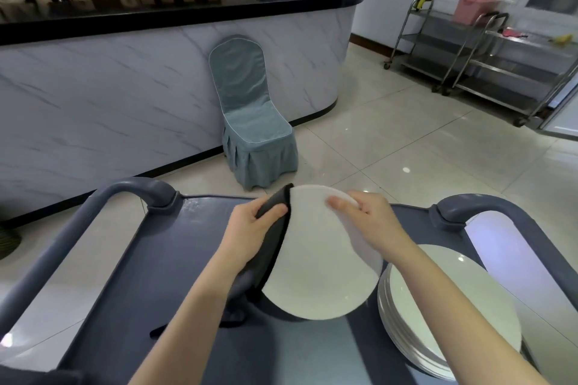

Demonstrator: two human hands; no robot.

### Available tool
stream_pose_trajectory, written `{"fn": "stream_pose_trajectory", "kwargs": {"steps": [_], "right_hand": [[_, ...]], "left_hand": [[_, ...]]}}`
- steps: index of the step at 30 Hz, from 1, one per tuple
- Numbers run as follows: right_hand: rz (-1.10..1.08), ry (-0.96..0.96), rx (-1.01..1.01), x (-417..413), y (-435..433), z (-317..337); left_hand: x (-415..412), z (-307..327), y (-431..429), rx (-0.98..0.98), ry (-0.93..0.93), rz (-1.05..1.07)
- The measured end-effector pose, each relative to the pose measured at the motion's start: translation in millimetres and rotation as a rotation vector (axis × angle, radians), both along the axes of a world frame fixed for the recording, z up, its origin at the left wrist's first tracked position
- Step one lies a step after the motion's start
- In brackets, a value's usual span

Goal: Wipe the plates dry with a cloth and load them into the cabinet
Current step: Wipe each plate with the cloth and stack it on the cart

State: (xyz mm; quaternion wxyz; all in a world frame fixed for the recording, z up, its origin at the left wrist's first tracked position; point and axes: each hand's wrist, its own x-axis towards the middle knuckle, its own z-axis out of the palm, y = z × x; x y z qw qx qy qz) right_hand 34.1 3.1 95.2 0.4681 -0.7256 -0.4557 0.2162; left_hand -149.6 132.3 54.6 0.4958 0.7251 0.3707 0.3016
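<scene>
**Plate in both hands over the cart**

Two bare forearms reach in from the bottom edge of the frame, over the grey-blue cart [175, 259] that fills the lower half. The left hand [250, 225] is clenched on a dark cloth [272, 247], thumb on top, pressing it against the left rim of a white plate [319, 269]. The rest of the cloth hangs down behind the plate's left edge to the cart tray. The right hand [369, 219] grasps the plate's upper right rim, thumb lying on its face and fingers behind it.

The plate sits at the lower centre of the frame – tilted, lifted off the tray, its face turned up toward the camera. Just to its right, at the lower right, a stack of white plates [444, 306] rests on the cart (how many I cannot tell).

Beyond the cart, at centre frame, a chair [250, 122] in a blue-grey cover stands against a marble-patterned bar. The bar's black worktop [187, 9] runs across the upper left – pink items lie on it. Steel trolleys [488, 66] stand at the upper right.
</scene>
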Motion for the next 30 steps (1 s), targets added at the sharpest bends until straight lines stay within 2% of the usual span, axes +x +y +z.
{"fn": "stream_pose_trajectory", "kwargs": {"steps": [3, 5, 7, 11, 14, 16, 19, 21, 22, 24, 26, 30], "right_hand": [[-0.308, 0.357, 0.092, -7.1, -5.9, -17.8], [-0.365, 0.452, 0.084, -14.9, -11.8, -30.1], [-0.285, 0.391, 0.065, -17.8, -17.8, -33.3], [0.003, 0.111, -0.031, -13.5, -12.4, -17.7], [0.127, -0.094, -0.092, -15.2, -4.3, -11.9], [0.053, -0.071, -0.053, -7.8, -5.8, -10.3], [-0.252, 0.248, 0.083, -5.3, -9.0, -17.7], [-0.368, 0.357, 0.117, -10.7, -11.7, -24.0], [-0.362, 0.346, 0.103, -12.1, -13.9, -26.3], [-0.272, 0.278, 0.056, -10.3, -18.2, -25.2], [-0.145, 0.165, -0.021, -5.6, -18.4, -18.3], [0.119, -0.066, -0.125, -14.5, -9.4, -8.8]], "left_hand": [[-2.3, -18.8, -20.9, -0.355, -0.198, 0.214], [-4.3, -22.0, -21.1, -0.371, -0.184, 0.248], [-9.2, -16.0, -8.0, -0.189, -0.073, 0.163], [-5.0, 10.4, 11.7, 0.165, 0.171, -0.219], [3.5, 10.2, 7.9, 0.244, 0.224, -0.316], [-1.1, -0.5, 2.4, 0.118, 0.103, -0.175], [-7.0, -25.2, -18.4, -0.237, -0.139, 0.172], [-7.1, -35.4, -32.1, -0.434, -0.194, 0.298], [-8.5, -37.4, -33.5, -0.448, -0.177, 0.302], [-12.7, -32.8, -28.2, -0.341, -0.125, 0.212], [-14.0, -20.3, -15.5, -0.154, -0.054, 0.083], [-0.2, 5.7, 4.6, 0.17, 0.186, -0.271]]}}
